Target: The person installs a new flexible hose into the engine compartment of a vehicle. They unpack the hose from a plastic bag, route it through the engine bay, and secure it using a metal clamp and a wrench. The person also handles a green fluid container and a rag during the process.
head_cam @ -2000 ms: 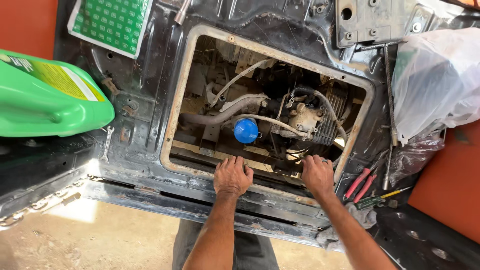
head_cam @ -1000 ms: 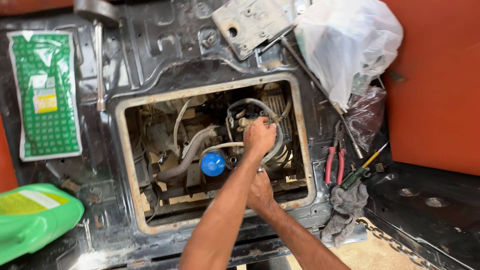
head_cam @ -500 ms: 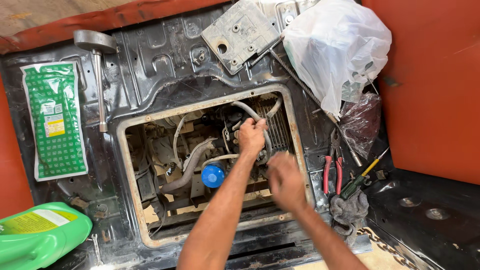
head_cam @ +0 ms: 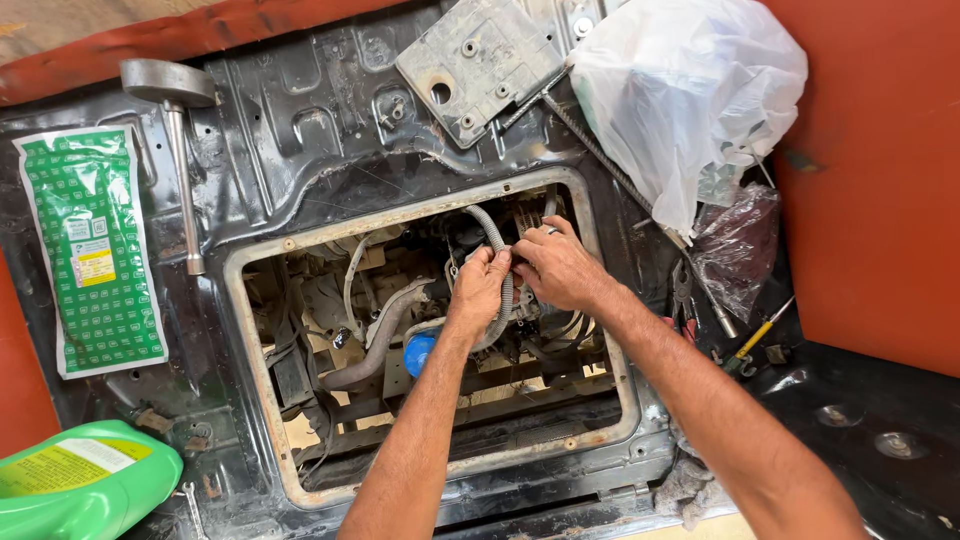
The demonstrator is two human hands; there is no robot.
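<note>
A green plastic jug (head_cam: 85,480) lies at the near left corner of the dark sheet-metal floor panel (head_cam: 300,130), and a grey rag (head_cam: 688,490) sits crumpled at the near right edge of the rectangular opening (head_cam: 262,400) cut in that panel. Two bare forearms reach up from the bottom of the frame into the opening, over an engine bay of pipes and wiring. A blue cap (head_cam: 420,352) shows just beside the left forearm, with a thick grey pipe (head_cam: 375,335) curving away to its left.

At the middle of the opening the left hand (head_cam: 478,290) and right hand (head_cam: 558,268) meet on a grey ribbed hose (head_cam: 493,240) that arches up from the engine and down between them. The left fingers (head_cam: 480,262) are clamped on the hose; the right fingers (head_cam: 530,252) are curled together against it just beside them, though whether they fully grip it cannot be told.

To the right of the opening, red-handled pliers (head_cam: 668,325) and a yellow-handled screwdriver (head_cam: 757,338) lie near a dark plastic bag (head_cam: 735,255). Further off, a white plastic bag (head_cam: 690,95) is heaped at the far right against the orange bodywork (head_cam: 880,180), touching a grey metal cover plate (head_cam: 485,60). On the far left, a green printed pouch (head_cam: 90,250) lies flat, with a metal T-handle tool (head_cam: 178,150) beside it.
</note>
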